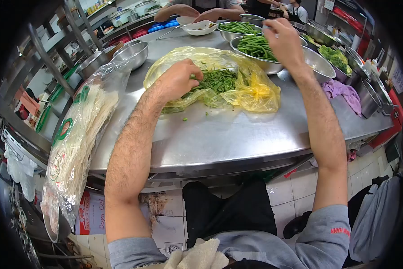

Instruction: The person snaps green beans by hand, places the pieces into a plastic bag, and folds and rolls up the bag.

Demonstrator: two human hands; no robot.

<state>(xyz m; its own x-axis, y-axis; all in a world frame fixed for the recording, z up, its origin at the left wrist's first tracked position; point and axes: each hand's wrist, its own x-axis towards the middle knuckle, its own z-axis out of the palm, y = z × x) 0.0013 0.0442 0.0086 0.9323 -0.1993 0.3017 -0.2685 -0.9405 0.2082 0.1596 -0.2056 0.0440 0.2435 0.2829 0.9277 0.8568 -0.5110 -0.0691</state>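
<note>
My left hand [182, 80] is at the left side of a pile of green bean trimmings [221, 80], its fingers curled towards the thumb. What sits between those fingertips is hidden. Under the pile, a yellow plastic bag [165, 62] lies spread and crumpled on the steel table. My right hand [282, 42] is raised over the right side of a metal bowl of green beans [255, 48]. Its fingers are bent together, and I cannot make out anything in them. Behind that bowl stands another bowl of green beans [239, 28].
A long clear bag of pale noodles [85, 130] hangs over the table's left edge, near metal bowls [132, 54]. To the right are a steel bowl [318, 65], a purple cloth [343, 95] and broccoli [336, 59]. A person's hands [206, 15] are by white dishes [200, 29] opposite.
</note>
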